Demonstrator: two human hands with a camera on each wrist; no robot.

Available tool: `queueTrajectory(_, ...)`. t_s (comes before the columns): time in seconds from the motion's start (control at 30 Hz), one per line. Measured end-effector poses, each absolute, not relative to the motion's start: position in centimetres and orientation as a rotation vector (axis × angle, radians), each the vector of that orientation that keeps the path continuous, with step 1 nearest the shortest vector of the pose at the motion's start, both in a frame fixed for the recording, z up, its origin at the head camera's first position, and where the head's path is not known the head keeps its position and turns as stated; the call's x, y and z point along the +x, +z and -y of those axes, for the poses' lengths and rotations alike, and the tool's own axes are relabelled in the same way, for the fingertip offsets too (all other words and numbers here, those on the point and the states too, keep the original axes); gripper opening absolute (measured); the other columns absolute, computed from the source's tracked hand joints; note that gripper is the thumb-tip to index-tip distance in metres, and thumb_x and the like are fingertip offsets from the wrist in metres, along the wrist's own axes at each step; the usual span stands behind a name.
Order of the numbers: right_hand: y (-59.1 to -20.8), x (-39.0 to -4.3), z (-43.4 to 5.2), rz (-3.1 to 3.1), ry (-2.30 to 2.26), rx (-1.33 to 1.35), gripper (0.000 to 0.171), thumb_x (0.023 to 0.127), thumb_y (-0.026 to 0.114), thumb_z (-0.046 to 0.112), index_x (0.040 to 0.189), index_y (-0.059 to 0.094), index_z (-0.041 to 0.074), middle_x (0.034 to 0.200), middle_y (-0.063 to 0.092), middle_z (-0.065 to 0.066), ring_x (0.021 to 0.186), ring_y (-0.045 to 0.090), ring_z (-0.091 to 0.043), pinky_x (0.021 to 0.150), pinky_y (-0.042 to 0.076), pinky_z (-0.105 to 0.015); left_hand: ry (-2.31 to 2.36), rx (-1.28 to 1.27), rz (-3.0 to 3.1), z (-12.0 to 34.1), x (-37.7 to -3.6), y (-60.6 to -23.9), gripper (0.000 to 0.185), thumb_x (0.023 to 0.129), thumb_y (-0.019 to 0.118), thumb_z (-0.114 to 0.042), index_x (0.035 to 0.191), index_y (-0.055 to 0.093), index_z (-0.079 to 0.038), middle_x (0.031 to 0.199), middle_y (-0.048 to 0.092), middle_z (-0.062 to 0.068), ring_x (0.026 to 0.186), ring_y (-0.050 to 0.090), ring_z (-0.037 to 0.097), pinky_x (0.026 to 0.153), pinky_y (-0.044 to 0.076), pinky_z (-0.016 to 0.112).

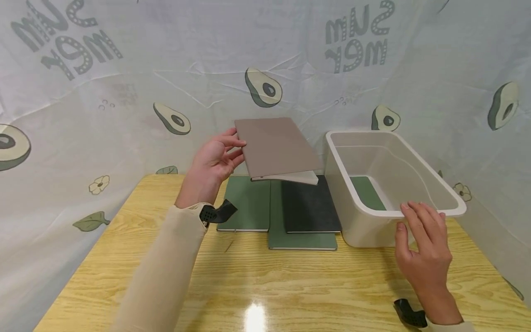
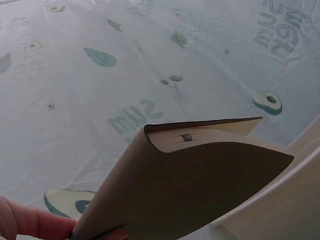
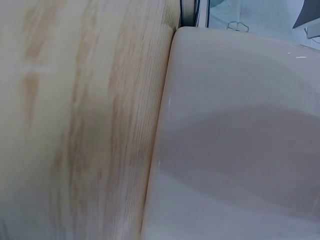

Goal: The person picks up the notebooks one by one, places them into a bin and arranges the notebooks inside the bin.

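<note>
My left hand (image 1: 215, 157) grips a brown notebook (image 1: 278, 145) by its left edge, raised above the other notebooks. In the left wrist view the notebook (image 2: 200, 185) is tilted, its covers parted a little from the pages at the far end. Below it on the table lie a green notebook (image 1: 244, 207), a black notebook (image 1: 311, 207) and another green notebook (image 1: 303, 241) partly under the black one. My right hand (image 1: 427, 249) rests its fingers at the front rim of a beige plastic bin (image 1: 356, 226); the right wrist view shows the bin's wall but no hand.
Inside the bin a green notebook (image 1: 367, 192) lies flat at the left. The wooden table (image 1: 249, 276) ends at a hanging cloth (image 1: 207, 55) printed with avocados, which covers the back and both sides.
</note>
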State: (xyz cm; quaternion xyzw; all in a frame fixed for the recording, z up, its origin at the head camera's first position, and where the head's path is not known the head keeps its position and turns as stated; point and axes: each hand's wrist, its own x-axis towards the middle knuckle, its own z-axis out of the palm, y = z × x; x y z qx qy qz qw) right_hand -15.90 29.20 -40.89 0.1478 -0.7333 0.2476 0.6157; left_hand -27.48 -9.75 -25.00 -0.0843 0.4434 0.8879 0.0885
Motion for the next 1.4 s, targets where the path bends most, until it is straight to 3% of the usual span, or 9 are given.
queueTrajectory(0.3, -40.9, -15.7, -29.2, 1.727, 0.574, 0.321, 0.032, 0.097, 0.064, 0.013, 0.12, 0.077, -0.004, 0.118, 0.073, -0.032, 0.117, 0.062, -0.054, 0.124, 0.034, -0.066, 2.654, -0.27, -1.314, 6.0, -28.6, -25.9, 0.065, 0.1, 0.055, 0.011, 0.159, 0.051, -0.017, 0.156, 0.045, 0.01, 0.107, 0.066, 0.024, 0.074, 0.065, 0.027)
queueTrajectory(0.53, -40.7, -15.8, -29.2, 1.705, 0.579, 0.34, 0.031, 0.097, 0.064, 0.011, 0.119, 0.078, -0.005, 0.117, 0.073, -0.033, 0.116, 0.062, -0.055, 0.124, 0.035, -0.064, 2.629, -0.251, -1.349, 4.0, -28.6, -26.0, 0.066, 0.099, 0.056, 0.01, 0.159, 0.051, -0.017, 0.153, 0.05, 0.011, 0.109, 0.065, 0.025, 0.11, 0.053, 0.038)
queueTrajectory(0.73, -40.7, -15.9, -29.2, 1.715, 0.577, 0.339, 0.031, 0.096, 0.064, 0.011, 0.119, 0.078, -0.005, 0.117, 0.073, -0.032, 0.115, 0.062, -0.055, 0.121, 0.035, -0.07, 2.641, -0.226, -1.303, 2.5, -28.4, -26.1, 0.067, 0.098, 0.056, 0.012, 0.16, 0.049, -0.013, 0.151, 0.052, 0.011, 0.112, 0.062, 0.026, 0.118, 0.049, 0.04)
queueTrajectory(1.07, -40.7, -15.8, -29.4, 1.715, 0.575, 0.336, 0.031, 0.096, 0.064, 0.011, 0.118, 0.078, -0.005, 0.117, 0.073, -0.032, 0.115, 0.062, -0.055, 0.122, 0.035, -0.069, 2.625, -0.207, -1.288, 0.3, -28.6, -26.2, 0.067, 0.097, 0.057, 0.013, 0.158, 0.052, -0.013, 0.147, 0.058, 0.009, 0.103, 0.064, 0.025, 0.116, 0.051, 0.042)
queueTrajectory(1.3, -40.6, -15.8, -29.5, 1.718, 0.57, 0.354, 0.031, 0.096, 0.063, 0.011, 0.117, 0.077, -0.006, 0.117, 0.073, -0.033, 0.114, 0.061, -0.055, 0.124, 0.036, -0.064, 2.59, -0.201, -1.346, -1.4, -28.8, -26.5, 0.065, 0.096, 0.058, 0.013, 0.155, 0.057, -0.014, 0.139, 0.061, 0.007, 0.091, 0.065, 0.023, 0.088, 0.059, 0.032)
queueTrajectory(1.4, -40.6, -15.8, -29.6, 1.729, 0.567, 0.351, 0.031, 0.096, 0.063, 0.011, 0.118, 0.077, -0.006, 0.118, 0.073, -0.032, 0.115, 0.061, -0.056, 0.124, 0.035, -0.065, 2.585, -0.208, -1.348, -2.3, -28.9, -26.7, 0.067, 0.095, 0.059, 0.013, 0.155, 0.057, -0.016, 0.138, 0.062, 0.006, 0.091, 0.066, 0.023, 0.087, 0.06, 0.032)
